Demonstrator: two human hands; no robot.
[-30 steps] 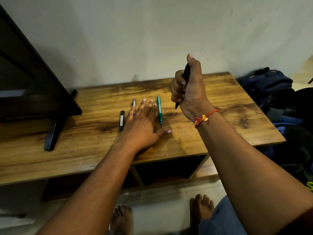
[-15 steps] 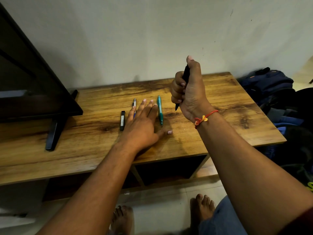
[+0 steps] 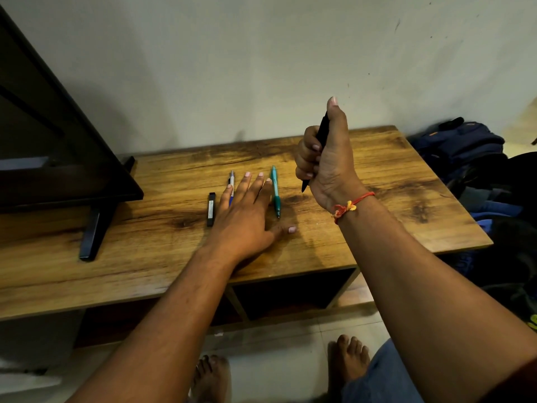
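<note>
Over table (image 3: 377, 175), right fingers (image 3: 305, 158) enclose pen (image 3: 323, 129).

My left hand (image 3: 247, 219) lay flat, palm down on the worktop (image 3: 392, 175), fingers (image 3: 246, 184) straight and spread, thumb out sideways. I held my right hand (image 3: 328, 167) raised, fisted round a black pen (image 3: 322, 132), thumb upright, forearm stretched forward.
</note>
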